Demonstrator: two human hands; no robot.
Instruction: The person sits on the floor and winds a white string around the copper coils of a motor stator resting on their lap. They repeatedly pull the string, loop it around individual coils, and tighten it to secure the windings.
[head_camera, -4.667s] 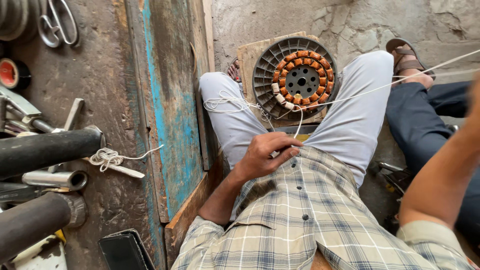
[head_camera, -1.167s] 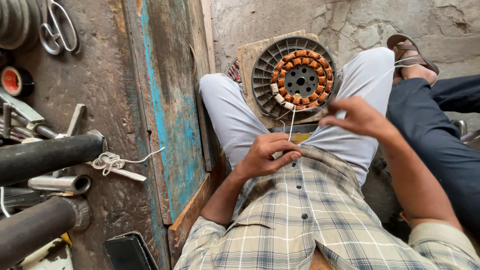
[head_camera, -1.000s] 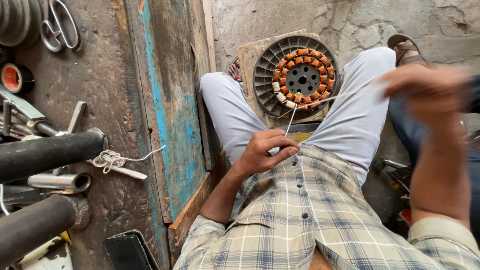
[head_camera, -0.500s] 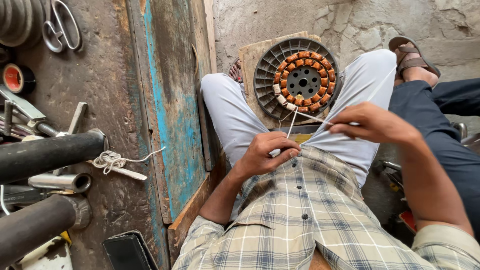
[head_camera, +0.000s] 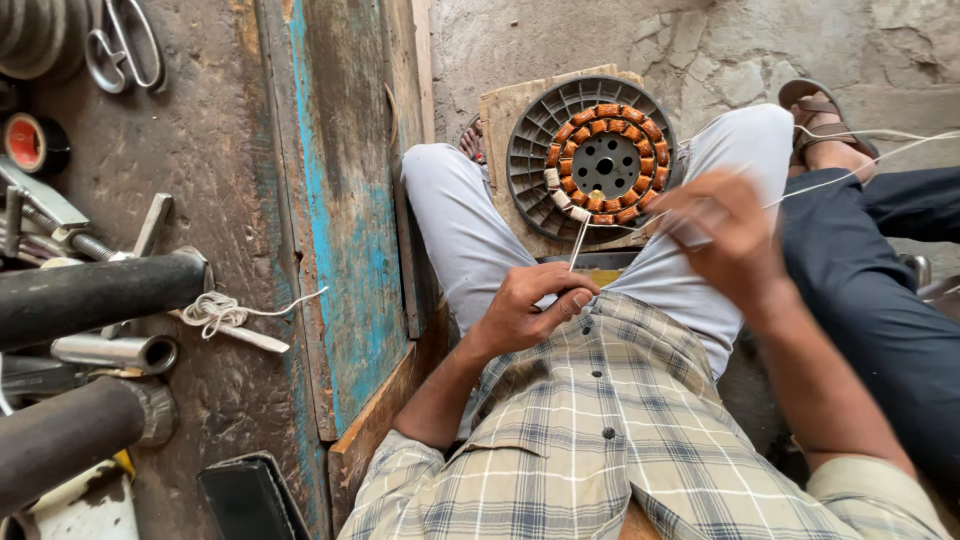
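Copper-orange coils ring the stator (head_camera: 600, 165), a dark slotted disc on a wooden board (head_camera: 500, 110) between the person's knees. Just below the stator, the left hand (head_camera: 530, 305) rests on the lap with fingers curled close together, thumb and forefinger pinching a thin white strand (head_camera: 578, 243) that runs up to the stator's lower edge. Right of the stator, the right hand (head_camera: 725, 240) is raised and blurred, fingers bunched around a white cord (head_camera: 850, 165) stretching off to the right; how tight that grip is cannot be told. Well left of the stator, black pipes (head_camera: 95, 295) and a knotted string (head_camera: 215, 310) lie on a grimy bench.
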